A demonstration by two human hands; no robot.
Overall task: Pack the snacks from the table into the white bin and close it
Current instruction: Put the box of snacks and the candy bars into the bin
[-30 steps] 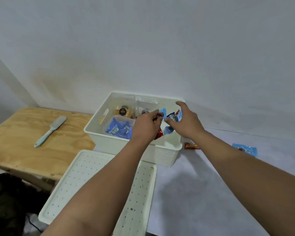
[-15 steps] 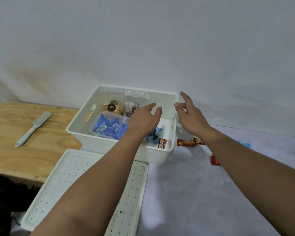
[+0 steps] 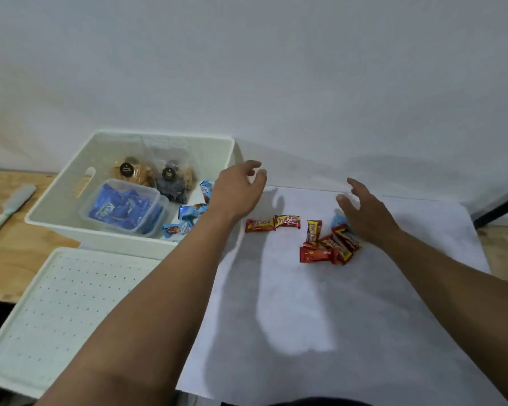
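Note:
The white bin (image 3: 56, 213) stands open at the left, holding a clear tub of blue packets (image 3: 123, 208), two cookie bags (image 3: 151, 177) and loose blue candy wrappers (image 3: 188, 216). Its perforated lid (image 3: 62, 312) lies flat in front of it. Several red candy bars (image 3: 329, 244) lie on the white sheet (image 3: 305, 332), two of them (image 3: 272, 224) nearer the bin. A blue packet (image 3: 338, 221) peeks out by my right hand (image 3: 364, 215), which hovers empty with fingers apart just above the red pile. My left hand (image 3: 238, 190) is empty and spread above the bin's right rim.
A pale blue brush (image 3: 8, 210) lies on the wooden table (image 3: 18, 259) left of the bin. A dark bar (image 3: 502, 209) crosses the far right edge. The wall rises directly behind the bin and the sheet.
Both hands released the candies into the bin and moved right, out of the bin. The right hand has reached the red pile; the view has shifted right.

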